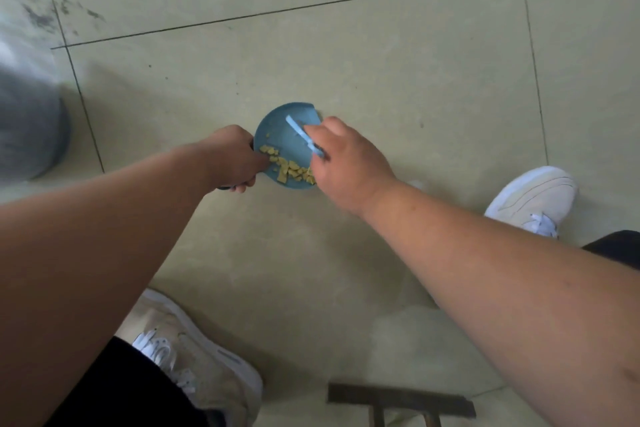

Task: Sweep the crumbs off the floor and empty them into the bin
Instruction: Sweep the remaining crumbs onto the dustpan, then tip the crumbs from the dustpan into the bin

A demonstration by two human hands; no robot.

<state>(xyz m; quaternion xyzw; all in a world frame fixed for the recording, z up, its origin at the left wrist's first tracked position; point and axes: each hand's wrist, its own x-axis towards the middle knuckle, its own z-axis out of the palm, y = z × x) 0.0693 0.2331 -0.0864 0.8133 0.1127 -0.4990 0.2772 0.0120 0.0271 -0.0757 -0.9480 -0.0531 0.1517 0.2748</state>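
Most crumbs (289, 168) lie in the blue dustpan (282, 135), left hand (232, 158) clamped on its handle, right hand (341, 163) gripping the brush (304, 137); emptying into the bin (29, 128) remains.

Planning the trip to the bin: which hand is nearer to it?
Left. The left hand holds the dustpan on the side toward the bin; the right hand holds the brush farther away.

Yellow crumbs (289, 168) lie heaped in the round blue dustpan (280, 135).
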